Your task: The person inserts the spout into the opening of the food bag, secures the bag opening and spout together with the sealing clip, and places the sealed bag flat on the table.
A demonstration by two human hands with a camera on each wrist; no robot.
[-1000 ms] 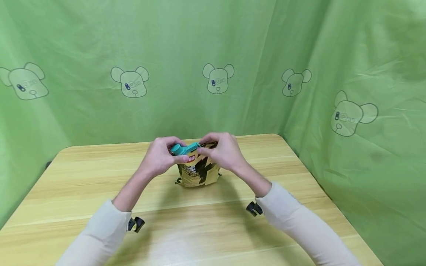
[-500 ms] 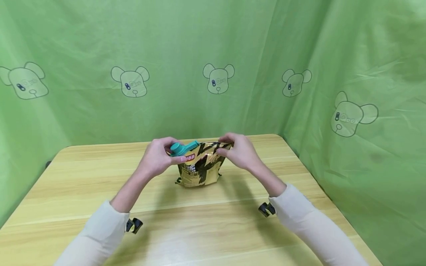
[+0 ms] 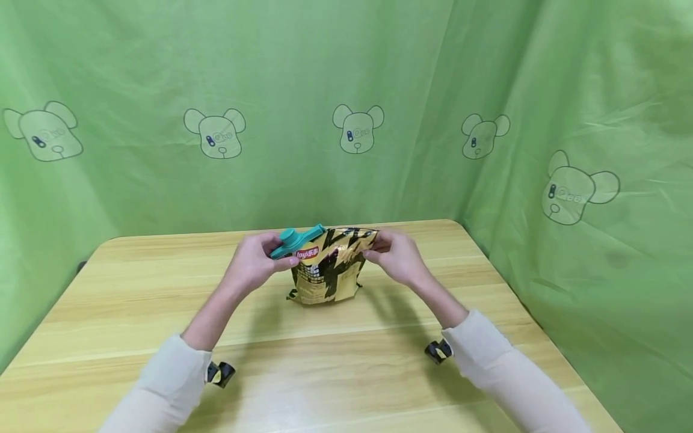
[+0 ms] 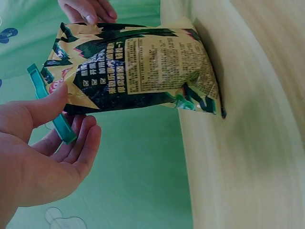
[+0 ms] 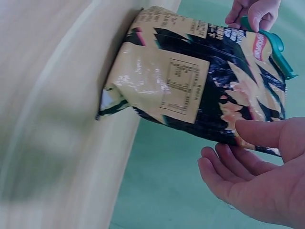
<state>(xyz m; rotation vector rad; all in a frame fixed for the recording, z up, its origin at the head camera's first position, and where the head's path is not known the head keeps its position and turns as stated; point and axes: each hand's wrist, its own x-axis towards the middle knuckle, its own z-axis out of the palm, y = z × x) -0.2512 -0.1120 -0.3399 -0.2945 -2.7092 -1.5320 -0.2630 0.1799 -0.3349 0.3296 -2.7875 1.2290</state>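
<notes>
A gold-and-black chip bag stands upright on the table, its top held up between both hands. A teal bag clip with a round cap slants across the left part of the bag's top edge. The left hand holds that corner, thumb on the bag's front and fingers behind the clip. In the left wrist view the clip passes between the thumb and fingers. At the top right corner the right hand pinches the bag's side, thumb in front. Printed text covers the bag's side in the left wrist view.
The wooden table reaches back to a green curtain printed with bear heads, which also hangs along the right side. Black wrist devices sit under both cuffs.
The right hand has left the clip's right end and slid right along the bag's top edge to its right corner. More of the bag's front shows. The left hand stays at the clip.
</notes>
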